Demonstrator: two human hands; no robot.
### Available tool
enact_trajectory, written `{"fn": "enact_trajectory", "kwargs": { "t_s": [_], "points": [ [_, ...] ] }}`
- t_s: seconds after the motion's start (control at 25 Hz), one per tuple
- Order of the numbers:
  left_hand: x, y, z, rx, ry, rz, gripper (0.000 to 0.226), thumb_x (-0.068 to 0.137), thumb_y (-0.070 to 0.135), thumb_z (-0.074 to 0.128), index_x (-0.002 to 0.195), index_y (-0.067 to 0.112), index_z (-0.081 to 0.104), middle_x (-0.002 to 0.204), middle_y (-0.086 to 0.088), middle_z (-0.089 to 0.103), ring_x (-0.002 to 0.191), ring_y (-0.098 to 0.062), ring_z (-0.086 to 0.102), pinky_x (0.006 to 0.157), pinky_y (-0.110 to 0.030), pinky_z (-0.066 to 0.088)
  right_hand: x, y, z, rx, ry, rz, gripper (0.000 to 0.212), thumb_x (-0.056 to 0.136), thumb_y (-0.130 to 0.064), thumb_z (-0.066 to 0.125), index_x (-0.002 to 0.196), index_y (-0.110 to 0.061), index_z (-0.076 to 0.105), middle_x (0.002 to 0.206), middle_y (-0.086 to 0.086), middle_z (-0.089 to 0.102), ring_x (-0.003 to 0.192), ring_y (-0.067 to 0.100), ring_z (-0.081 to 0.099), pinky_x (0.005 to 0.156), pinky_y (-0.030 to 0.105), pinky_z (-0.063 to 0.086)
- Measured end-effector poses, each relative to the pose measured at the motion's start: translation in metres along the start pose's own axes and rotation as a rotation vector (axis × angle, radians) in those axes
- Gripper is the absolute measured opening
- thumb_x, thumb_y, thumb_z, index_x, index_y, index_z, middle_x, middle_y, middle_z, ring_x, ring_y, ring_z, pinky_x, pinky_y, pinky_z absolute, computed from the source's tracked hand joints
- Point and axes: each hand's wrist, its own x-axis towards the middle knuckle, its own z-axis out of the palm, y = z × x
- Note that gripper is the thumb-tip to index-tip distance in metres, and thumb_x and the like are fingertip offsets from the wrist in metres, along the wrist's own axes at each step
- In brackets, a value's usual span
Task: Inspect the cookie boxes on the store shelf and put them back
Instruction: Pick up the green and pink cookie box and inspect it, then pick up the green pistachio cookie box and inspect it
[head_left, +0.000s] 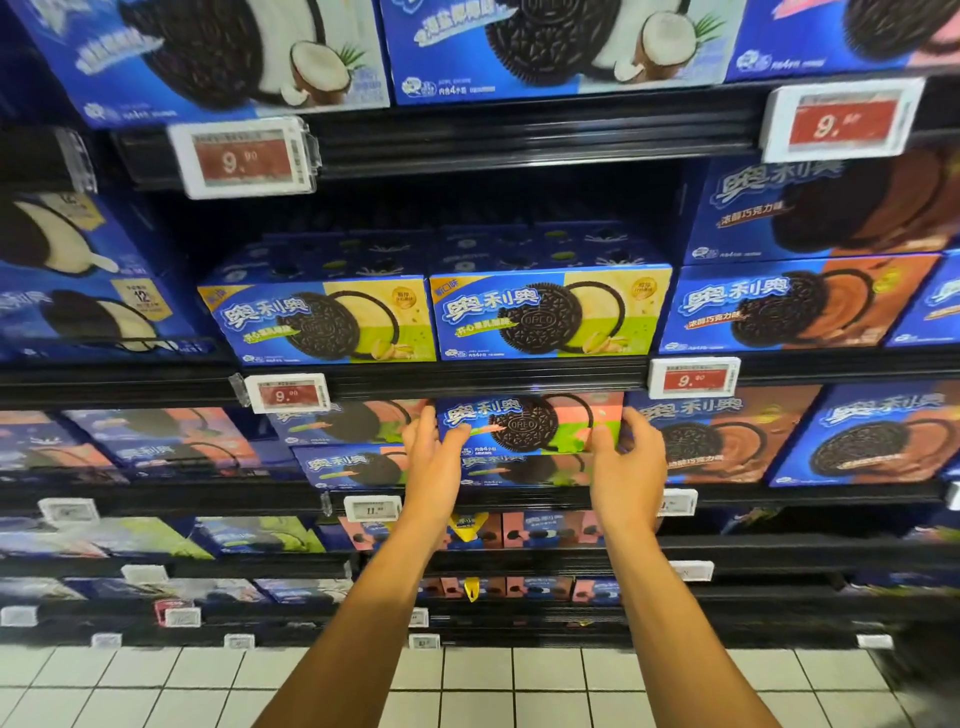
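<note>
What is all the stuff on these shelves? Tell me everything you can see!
Held cookie box: one, blue with pink and green, third shelf down, atop a similar box.
Pistachio cookie boxes: two in front, blue with yellow and green, middle shelf, more behind.
Coconut cookie boxes: two, blue and white, top shelf.
Chocolate cookie boxes: several, blue and brown, right side.
Red price tags: four, red on white, shelf edges.
Small pink packs: several, lower shelves, blurred.
Floor tiles: white, bottom.
Left hand: grips the held box's left end.
Right hand: grips its right end.
</note>
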Motion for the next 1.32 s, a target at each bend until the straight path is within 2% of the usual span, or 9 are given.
{"fn": "enact_trajectory", "kwargs": {
  "t_s": [0.24, 0.4, 0.56, 0.76, 0.92, 1.04, 1.12, 1.24, 1.32],
  "points": [
    [0.002, 0.000, 0.003, 0.025, -0.031, -0.038, 0.063, 0.101, 0.027, 0.052, 0.156, 0.021, 0.023, 0.163, 0.003, 0.019, 0.146, -0.016, 0.024, 0.116, -0.038, 0.026, -0.002, -0.001, 0.010, 0.025, 0.022, 0.053, 0.048, 0.099, -0.021, 0.060, 0.145, -0.010, 0.050, 0.142, 0.005, 0.046, 0.100, 0.007, 0.046, 0.083, 0.019, 0.033],
    [-0.001, 0.000, 0.003, -0.054, -0.045, -0.066, 0.061, 0.099, 0.021, 0.054, 0.153, 0.024, 0.028, 0.159, -0.002, 0.030, 0.144, -0.018, 0.030, 0.109, -0.033, 0.029, -0.007, 0.003, 0.017, 0.109, 0.041, 0.072, 0.042, 0.098, -0.016, 0.060, 0.138, -0.012, 0.049, 0.140, 0.006, 0.046, 0.107, 0.012, 0.049, 0.073, 0.008, 0.037],
    [-0.001, 0.005, 0.005, -0.008, -0.052, -0.083, 0.062, 0.097, 0.018, 0.055, 0.153, 0.019, 0.028, 0.160, -0.005, 0.021, 0.146, -0.021, 0.026, 0.118, -0.042, 0.027, -0.006, 0.005, 0.017, 0.086, 0.019, 0.092, 0.045, 0.098, -0.020, 0.063, 0.140, -0.013, 0.051, 0.141, 0.008, 0.046, 0.114, 0.021, 0.052, 0.090, 0.028, 0.035],
    [-0.019, 0.006, -0.019, 0.044, -0.164, -0.033, 0.069, 0.097, 0.015, 0.056, 0.154, 0.029, 0.020, 0.151, 0.011, 0.024, 0.141, -0.009, 0.032, 0.105, -0.025, 0.032, -0.026, -0.001, 0.008, 0.061, -0.007, 0.094, 0.044, 0.098, -0.019, 0.061, 0.141, -0.019, 0.052, 0.137, 0.003, 0.052, 0.114, 0.019, 0.053, 0.089, 0.036, 0.042],
    [-0.027, 0.013, -0.075, -0.048, -0.034, 0.039, 0.036, 0.097, 0.008, 0.053, 0.127, 0.028, 0.056, 0.130, 0.006, 0.058, 0.099, 0.007, 0.059, 0.075, -0.010, 0.044, -0.057, -0.027, 0.013, 0.162, -0.240, -0.039, 0.031, 0.095, -0.006, 0.061, 0.110, -0.033, 0.064, 0.110, -0.011, 0.065, 0.093, -0.005, 0.062, 0.076, 0.022, 0.052],
    [-0.032, 0.028, -0.116, -0.144, 0.082, 0.151, 0.029, 0.098, 0.007, 0.054, 0.103, 0.033, 0.064, 0.115, 0.007, 0.067, 0.105, -0.001, 0.062, 0.088, -0.018, 0.046, -0.076, -0.054, 0.021, 0.149, -0.425, -0.147, 0.030, 0.096, -0.004, 0.060, 0.111, -0.030, 0.065, 0.109, -0.013, 0.068, 0.100, -0.003, 0.063, 0.087, 0.029, 0.056],
    [-0.033, 0.038, -0.139, -0.188, 0.148, 0.211, 0.026, 0.098, 0.008, 0.056, 0.101, 0.031, 0.067, 0.107, 0.008, 0.070, 0.104, -0.006, 0.064, 0.093, -0.026, 0.048, -0.084, -0.073, 0.025, 0.135, -0.459, -0.194, 0.029, 0.097, -0.006, 0.059, 0.110, -0.031, 0.066, 0.110, -0.013, 0.070, 0.102, 0.000, 0.064, 0.090, 0.037, 0.057],
    [-0.019, 0.062, -0.166, -0.187, 0.241, 0.321, 0.022, 0.098, 0.010, 0.056, 0.109, 0.026, 0.065, 0.110, 0.007, 0.067, 0.098, 0.003, 0.063, 0.089, -0.020, 0.047, -0.089, -0.113, 0.034, 0.127, -0.486, -0.370, 0.030, 0.098, -0.011, 0.059, 0.108, -0.039, 0.065, 0.112, -0.022, 0.067, 0.105, -0.005, 0.062, 0.093, 0.023, 0.053],
    [-0.001, 0.082, -0.182, -0.109, 0.325, 0.400, 0.030, 0.097, 0.009, 0.056, 0.125, 0.019, 0.058, 0.122, 0.002, 0.061, 0.100, 0.006, 0.058, 0.088, -0.014, 0.045, -0.087, -0.145, 0.046, 0.034, -0.412, -0.616, 0.028, 0.097, -0.013, 0.058, 0.119, -0.028, 0.067, 0.116, -0.020, 0.064, 0.113, 0.002, 0.057, 0.099, 0.017, 0.043]
  ]
}}
